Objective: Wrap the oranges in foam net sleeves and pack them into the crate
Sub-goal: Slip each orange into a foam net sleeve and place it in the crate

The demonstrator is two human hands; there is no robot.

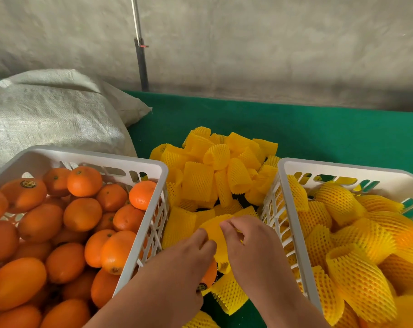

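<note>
Between two white crates, left hand (189,254) gripping an orange (209,275), right hand (248,242) pinching a yellow foam net sleeve (215,229) over it.

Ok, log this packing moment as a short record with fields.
left hand: holds an orange, mostly hidden beneath it, and pinches the sleeve
right hand: pinches a yellow foam sleeve
left crate: unwrapped oranges
right crate: oranges already in sleeves
between the crates: pile of loose sleeves
behind the left crate: woven sack
surface: green cloth
</note>
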